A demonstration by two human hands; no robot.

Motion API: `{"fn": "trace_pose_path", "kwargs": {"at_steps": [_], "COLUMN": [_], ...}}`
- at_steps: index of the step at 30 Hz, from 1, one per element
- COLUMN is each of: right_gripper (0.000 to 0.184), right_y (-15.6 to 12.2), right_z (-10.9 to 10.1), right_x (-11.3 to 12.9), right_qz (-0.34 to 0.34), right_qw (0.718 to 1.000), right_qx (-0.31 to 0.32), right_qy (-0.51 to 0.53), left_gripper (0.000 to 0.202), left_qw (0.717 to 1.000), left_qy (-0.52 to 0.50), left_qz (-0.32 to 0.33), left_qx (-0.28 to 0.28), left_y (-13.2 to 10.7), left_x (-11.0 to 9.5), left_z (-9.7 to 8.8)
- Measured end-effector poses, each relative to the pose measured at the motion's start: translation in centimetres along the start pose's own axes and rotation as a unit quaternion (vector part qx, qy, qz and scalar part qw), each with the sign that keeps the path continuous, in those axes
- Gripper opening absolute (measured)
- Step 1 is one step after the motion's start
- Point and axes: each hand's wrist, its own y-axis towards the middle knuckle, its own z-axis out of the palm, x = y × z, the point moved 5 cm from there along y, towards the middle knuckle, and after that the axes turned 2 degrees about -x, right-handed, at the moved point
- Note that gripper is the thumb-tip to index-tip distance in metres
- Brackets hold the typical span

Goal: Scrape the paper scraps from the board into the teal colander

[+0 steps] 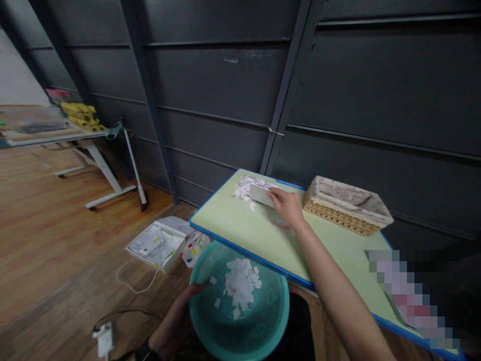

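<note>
My right hand (287, 204) reaches across the pale green table (240, 223) and is closed on a flat white card (262, 194), its edge against a heap of small paper scraps (246, 186) near the table's far corner. My left hand (186, 306) grips the rim of a round teal basket (259, 326) held below the table's blue front edge. Several white paper scraps (240, 288) lie inside the basket.
A wicker basket with a cloth lining (347, 205) stands on the table right of my right hand. On the wooden floor lie an open white box (160, 243), a white cable and a plug (103, 341). A second table (45, 128) stands far left. A dark panelled wall is behind.
</note>
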Motion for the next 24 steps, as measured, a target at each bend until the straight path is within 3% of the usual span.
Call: {"fn": "trace_pose_path", "kwargs": {"at_steps": [3, 9, 24], "right_gripper": [0.033, 0.034, 0.032], "right_y": [0.0, -0.1, -0.1], "right_z": [0.3, 0.0, -1.2], "right_x": [0.3, 0.1, -0.1], "right_qz": [-0.001, 0.006, 0.008], "right_qw": [1.0, 0.999, 0.999], "right_qx": [0.014, 0.009, 0.014], "right_qy": [-0.012, -0.031, -0.028], "left_gripper": [0.065, 0.063, 0.049], "left_qw": [0.998, 0.996, 0.997], "left_qy": [0.048, 0.075, 0.051], "left_qz": [0.023, 0.033, 0.01], "left_qx": [-0.032, -0.03, -0.062], "left_y": [-0.2, 0.1, -0.1], "left_x": [-0.3, -0.1, -0.3], "left_z": [0.0, 0.1, 0.2]}}
